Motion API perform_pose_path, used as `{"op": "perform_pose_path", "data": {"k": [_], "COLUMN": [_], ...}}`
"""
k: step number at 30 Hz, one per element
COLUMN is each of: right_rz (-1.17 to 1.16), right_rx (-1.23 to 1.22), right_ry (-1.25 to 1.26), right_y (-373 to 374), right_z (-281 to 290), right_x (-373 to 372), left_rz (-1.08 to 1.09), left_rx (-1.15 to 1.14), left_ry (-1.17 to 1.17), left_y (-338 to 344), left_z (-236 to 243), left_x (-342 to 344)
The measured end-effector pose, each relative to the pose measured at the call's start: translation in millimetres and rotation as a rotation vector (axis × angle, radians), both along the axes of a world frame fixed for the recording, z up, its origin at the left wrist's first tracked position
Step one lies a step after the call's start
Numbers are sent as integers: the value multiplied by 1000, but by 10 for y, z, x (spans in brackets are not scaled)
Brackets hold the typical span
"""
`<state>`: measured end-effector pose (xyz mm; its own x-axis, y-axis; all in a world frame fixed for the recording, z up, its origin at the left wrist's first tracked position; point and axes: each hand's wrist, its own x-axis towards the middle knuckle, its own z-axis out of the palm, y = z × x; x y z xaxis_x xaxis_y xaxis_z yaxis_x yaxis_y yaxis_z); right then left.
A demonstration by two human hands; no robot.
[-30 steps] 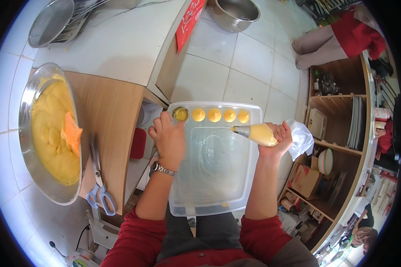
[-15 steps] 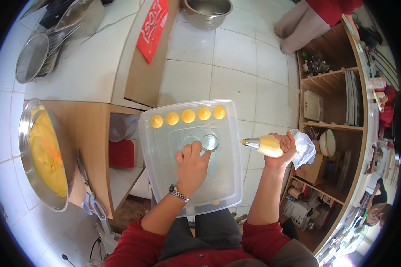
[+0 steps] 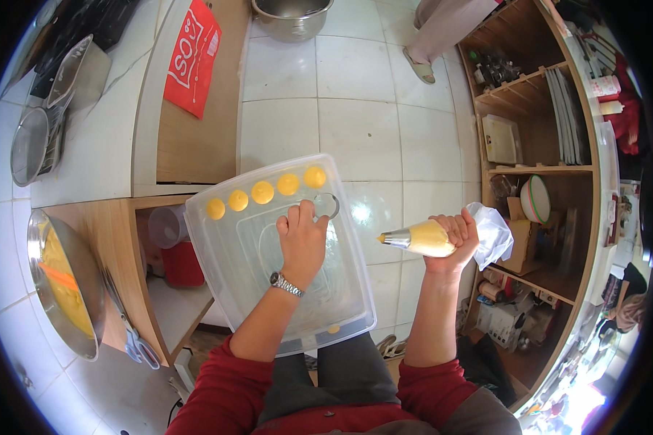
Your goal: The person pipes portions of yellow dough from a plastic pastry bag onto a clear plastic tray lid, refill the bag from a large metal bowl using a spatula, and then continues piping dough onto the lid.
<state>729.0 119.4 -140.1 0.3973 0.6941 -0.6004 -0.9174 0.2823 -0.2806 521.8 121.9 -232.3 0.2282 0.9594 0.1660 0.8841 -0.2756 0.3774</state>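
My left hand (image 3: pixel 302 243), with a metal watch on its wrist, pinches a round ring (image 3: pixel 336 206) between its fingers. The ring lies at the far right part of a translucent plastic tray (image 3: pixel 360 290). Along the tray's far side runs a row of several round yellow piped mounds (image 3: pixel 262 192), the rightmost just beyond the ring. To the right of the tray, my right hand (image 3: pixel 453 243) is wrapped round a piping bag (image 3: pixel 426 238) full of yellow filling. Its metal nozzle (image 3: pixel 397 238) points left, with a little yellow at the tip.
At the left, a steel bowl (image 3: pixel 88 290) holds yellow mixture and an orange spatula (image 3: pixel 58 276). Scissors (image 3: pixel 134 337) lie beside it. Wooden shelves (image 3: pixel 540 170) stand at the right. A person's legs (image 3: pixel 442 32) and a metal bowl (image 3: pixel 294 20) are at the far side.
The ring and my left hand have moved farther away, close to the row of mounds. The tray looks turned and shifted left as the view has shifted. My right hand still holds the piping bag.
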Motion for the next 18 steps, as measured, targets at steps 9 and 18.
{"op": "perform_pose_path", "data": {"k": [9,18], "right_rz": [672,1299], "right_rx": [82,652], "right_ry": [-791,-1029], "right_y": [-157,-307], "right_z": [225,377], "right_x": [-735,-1487], "left_rz": [149,-344], "left_rx": [-296,-501], "left_ry": [-820,-675], "left_y": [-146,-294], "left_z": [895,1618], "left_x": [-357,-1007]}}
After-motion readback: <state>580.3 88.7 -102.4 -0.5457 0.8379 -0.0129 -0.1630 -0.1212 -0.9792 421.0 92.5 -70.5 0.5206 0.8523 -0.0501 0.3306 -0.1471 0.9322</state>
